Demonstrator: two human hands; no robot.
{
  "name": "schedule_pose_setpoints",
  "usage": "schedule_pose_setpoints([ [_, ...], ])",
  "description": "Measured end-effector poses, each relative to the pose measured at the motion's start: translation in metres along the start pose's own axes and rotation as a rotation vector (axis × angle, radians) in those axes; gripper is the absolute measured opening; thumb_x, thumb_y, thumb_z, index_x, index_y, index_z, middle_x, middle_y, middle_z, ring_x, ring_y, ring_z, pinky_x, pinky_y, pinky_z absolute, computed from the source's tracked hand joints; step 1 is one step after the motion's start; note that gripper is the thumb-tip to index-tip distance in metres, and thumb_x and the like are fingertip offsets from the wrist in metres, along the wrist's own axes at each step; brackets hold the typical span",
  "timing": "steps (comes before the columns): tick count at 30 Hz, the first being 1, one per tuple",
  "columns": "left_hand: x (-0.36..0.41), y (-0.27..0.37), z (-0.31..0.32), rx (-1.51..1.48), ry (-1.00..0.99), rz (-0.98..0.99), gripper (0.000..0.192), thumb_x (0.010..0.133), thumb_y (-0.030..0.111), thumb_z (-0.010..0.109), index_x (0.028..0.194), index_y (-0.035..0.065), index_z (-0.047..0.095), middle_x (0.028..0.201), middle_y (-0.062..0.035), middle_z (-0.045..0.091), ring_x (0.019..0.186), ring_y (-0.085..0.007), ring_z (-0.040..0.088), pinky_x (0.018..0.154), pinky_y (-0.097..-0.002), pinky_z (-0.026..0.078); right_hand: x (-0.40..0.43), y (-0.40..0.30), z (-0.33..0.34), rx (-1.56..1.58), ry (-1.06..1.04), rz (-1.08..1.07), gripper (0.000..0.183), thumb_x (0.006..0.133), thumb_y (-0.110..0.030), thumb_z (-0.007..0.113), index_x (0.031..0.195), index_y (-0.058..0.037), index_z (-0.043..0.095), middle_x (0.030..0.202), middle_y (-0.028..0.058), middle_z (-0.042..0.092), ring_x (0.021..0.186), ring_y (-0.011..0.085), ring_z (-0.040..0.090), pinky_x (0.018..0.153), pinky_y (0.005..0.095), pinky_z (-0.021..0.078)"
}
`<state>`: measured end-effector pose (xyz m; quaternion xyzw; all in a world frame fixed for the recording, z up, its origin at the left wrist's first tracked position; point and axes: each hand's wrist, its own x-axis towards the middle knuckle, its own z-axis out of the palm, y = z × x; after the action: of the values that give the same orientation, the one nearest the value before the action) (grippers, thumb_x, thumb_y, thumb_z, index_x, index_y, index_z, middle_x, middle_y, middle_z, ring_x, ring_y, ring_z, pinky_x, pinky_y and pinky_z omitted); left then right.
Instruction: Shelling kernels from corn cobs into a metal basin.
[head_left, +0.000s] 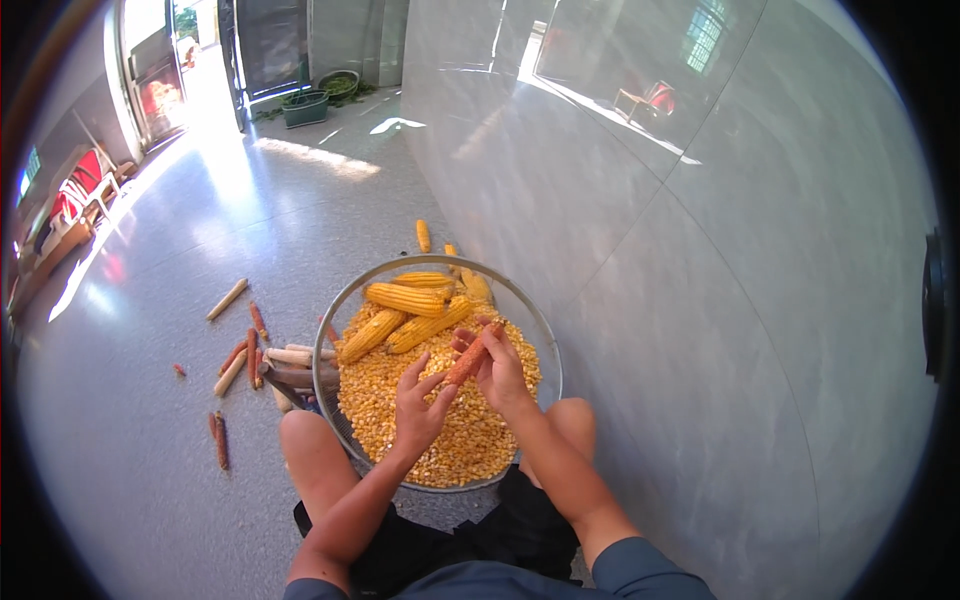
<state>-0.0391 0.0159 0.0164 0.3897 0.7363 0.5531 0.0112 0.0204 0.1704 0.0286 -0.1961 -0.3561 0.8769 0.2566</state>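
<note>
My right hand (501, 367) grips a stripped red corn cob (469, 361), slanted over a wide round basket (556, 352) with a grey rim. My left hand (420, 412) is spread, its fingertips at the cob's lower end; whether they press on it is hard to tell. Loose yellow corn kernels (442, 457) fill much of the basket beneath both hands. Several ears of yellow corn with kernels on, one of them a large ear (405, 298), lie on the kernels at the far side.
Stripped cobs, including a pale cob (226, 299) and a red cob (221, 442), lie on the grey floor at left. A corn ear (423, 235) lies beyond the basket. The tiled wall (675, 300) rises close on the right. A green planter (305, 109) stands near the bright doorway.
</note>
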Motion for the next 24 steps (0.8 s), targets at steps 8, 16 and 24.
schedule_pose_setpoints([
  [8, 0.01, 0.001, -0.013, -0.559, -0.17, -0.498, 0.032, 0.096, 0.029, 0.052, 0.1, -0.001, 0.062, 0.08, -0.0102, 0.064, 0.077, -0.0232, 0.062, 0.072, -0.0337, 0.048, -0.002, -0.007, 0.008, 0.042, -0.168, 0.052, 0.04, 0.1, -0.031, 0.043, 0.135, -0.012, 0.038, 0.118, 0.0168, 0.059, 0.104, 0.0275, 0.061, 0.087, 0.0398, 0.0515],
  [16, 0.022, -0.033, -0.038, -1.301, 0.049, -0.811, 0.035, 0.101, 0.034, 0.04, 0.106, 0.0032, 0.056, 0.069, -0.0053, 0.06, 0.063, -0.0157, 0.058, 0.061, -0.0302, 0.047, -0.003, -0.006, 0.004, -0.325, 0.037, 0.091, 0.042, 0.099, -0.024, 0.045, 0.135, -0.0038, 0.037, 0.115, 0.0153, 0.061, 0.097, 0.0217, 0.063, 0.079, 0.0326, 0.0536],
  [24, 0.055, -0.044, -0.081, -1.235, 0.475, -0.736, 0.035, 0.099, 0.033, 0.047, 0.115, 0.0025, 0.053, 0.093, -0.0061, 0.058, 0.078, -0.0161, 0.058, 0.07, -0.0301, 0.046, -0.005, -0.002, 0.009, -0.456, -0.002, 0.165, 0.036, 0.097, -0.016, 0.048, 0.129, 0.0011, 0.044, 0.112, 0.0128, 0.062, 0.093, 0.0172, 0.064, 0.076, 0.0294, 0.0541],
])
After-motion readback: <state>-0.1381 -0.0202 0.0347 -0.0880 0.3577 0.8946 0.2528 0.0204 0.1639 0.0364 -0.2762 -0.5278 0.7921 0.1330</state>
